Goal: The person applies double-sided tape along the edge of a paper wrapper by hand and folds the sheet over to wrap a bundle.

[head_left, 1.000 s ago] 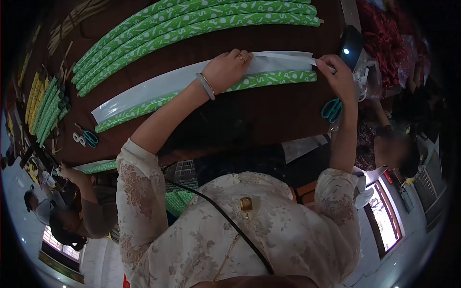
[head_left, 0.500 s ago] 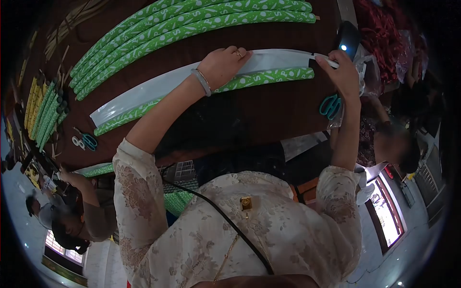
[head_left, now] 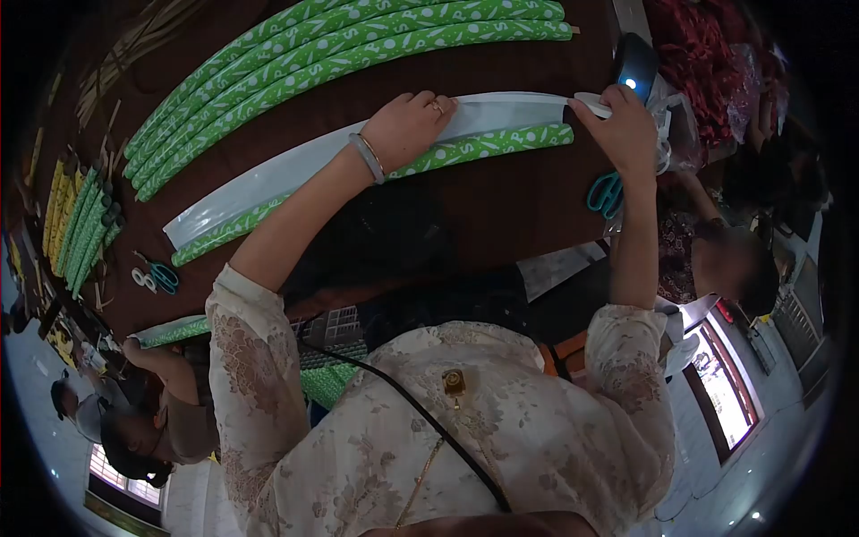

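open table strip (head_left: 501, 67) past sheet (head_left: 506, 109), rolls (head_left: 358, 55) beyond

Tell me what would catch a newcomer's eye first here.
Likely the bright green patterned rolls lying side by side across the dark table's far part. Nearer, the left hand rests on a long pale sheet, while the right hand grips a white strip. Red material lies heaped at upper right.

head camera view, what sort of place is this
Likely a small craft workshop: long patterned green rolls lie side by side on a brown table, scissors rest there too, and another person is near a similar green piece.
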`<action>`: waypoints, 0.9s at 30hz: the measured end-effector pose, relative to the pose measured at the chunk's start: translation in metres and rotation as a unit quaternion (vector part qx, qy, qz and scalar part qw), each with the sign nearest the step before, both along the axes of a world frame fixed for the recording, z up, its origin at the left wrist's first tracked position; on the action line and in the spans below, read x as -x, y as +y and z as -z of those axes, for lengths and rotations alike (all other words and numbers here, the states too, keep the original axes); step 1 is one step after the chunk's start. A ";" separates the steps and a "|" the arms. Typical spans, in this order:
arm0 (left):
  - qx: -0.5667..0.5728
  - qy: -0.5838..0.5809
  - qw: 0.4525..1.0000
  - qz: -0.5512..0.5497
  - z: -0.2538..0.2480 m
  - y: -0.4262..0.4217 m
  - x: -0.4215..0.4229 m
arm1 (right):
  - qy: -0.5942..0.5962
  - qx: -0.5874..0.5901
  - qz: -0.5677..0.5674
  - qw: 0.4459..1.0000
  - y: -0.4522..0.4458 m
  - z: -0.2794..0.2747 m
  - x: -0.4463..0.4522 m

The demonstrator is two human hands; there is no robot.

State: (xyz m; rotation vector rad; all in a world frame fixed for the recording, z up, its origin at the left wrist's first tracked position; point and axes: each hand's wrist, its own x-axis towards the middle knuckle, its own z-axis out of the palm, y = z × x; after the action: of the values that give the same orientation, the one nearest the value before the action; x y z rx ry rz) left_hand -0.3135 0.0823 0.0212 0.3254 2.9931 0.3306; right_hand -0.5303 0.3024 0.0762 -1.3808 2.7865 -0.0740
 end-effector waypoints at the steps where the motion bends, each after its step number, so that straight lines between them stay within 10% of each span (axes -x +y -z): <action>1: 0.006 0.004 1.000 0.001 0.001 0.001 0.000 | 0.019 0.021 -0.013 1.000 0.001 0.002 0.000; 27: -0.014 -0.034 0.999 0.012 0.007 0.003 0.017 | 0.106 0.033 0.020 0.994 0.002 0.005 -0.014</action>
State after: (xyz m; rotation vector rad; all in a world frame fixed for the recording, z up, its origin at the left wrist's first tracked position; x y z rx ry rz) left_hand -0.3310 0.0854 0.0143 0.3458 2.9183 0.3748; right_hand -0.5164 0.3046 0.0713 -1.4261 3.0100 -0.0205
